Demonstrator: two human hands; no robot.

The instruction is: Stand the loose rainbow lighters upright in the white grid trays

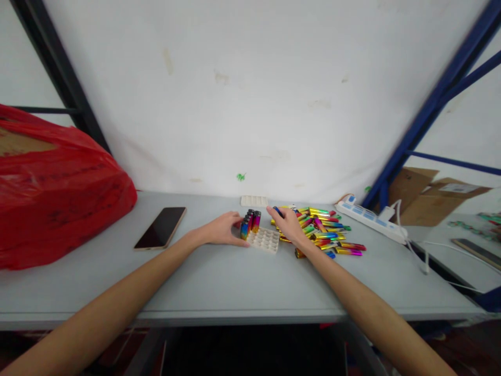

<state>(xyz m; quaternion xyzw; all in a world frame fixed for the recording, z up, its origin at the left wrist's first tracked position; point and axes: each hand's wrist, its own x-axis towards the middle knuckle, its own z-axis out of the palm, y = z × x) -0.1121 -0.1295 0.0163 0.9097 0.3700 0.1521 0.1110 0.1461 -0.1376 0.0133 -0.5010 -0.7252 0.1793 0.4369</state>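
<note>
A white tray with rows of round pockets [270, 241] lies on the table before me. Several shiny rainbow-coloured lighters [245, 227] with black tops stand upright in its left end. My left hand [224, 228] curves round that end, thumb at the near corner and fingers behind the lighters, holding the tray. To the right of the tray, my right hand [288, 223] is closed on a lighter [278, 211], whose dark blue end shows above the fingers; the rest of it is hidden. Under and beyond this hand spreads a heap of loose metallic lighters [331, 236].
Another white tray [254, 201] lies against the wall. A phone [161, 228] is at left, near a big red plastic bag [58, 193]. On the right are a white power strip [371, 222] with cables, a blue metal frame [422, 120] and an open cardboard box [430, 201].
</note>
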